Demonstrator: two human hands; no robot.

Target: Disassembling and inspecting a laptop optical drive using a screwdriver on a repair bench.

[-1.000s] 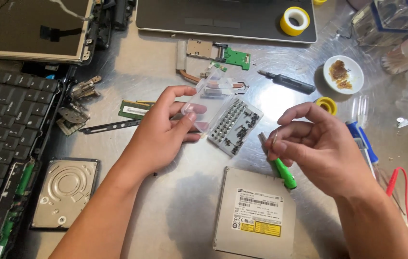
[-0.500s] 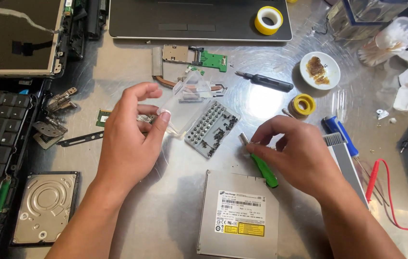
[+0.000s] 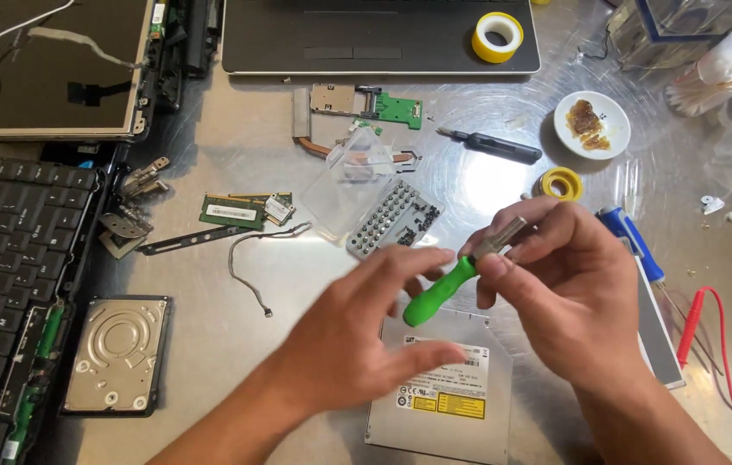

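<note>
Screwdriver (image 3: 439,291) gripped above the optical drive (image 3: 440,396).
Right hand (image 3: 574,297) pinches its metal shaft in a closed grip; left hand (image 3: 364,344), fingers loosely open, touches the green handle.

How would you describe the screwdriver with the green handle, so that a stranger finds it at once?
Look above the silver optical drive lying at the table's near edge. The green-handled screwdriver is held between both hands there. The black screwdriver and the blue one lie untouched on the table.
</note>
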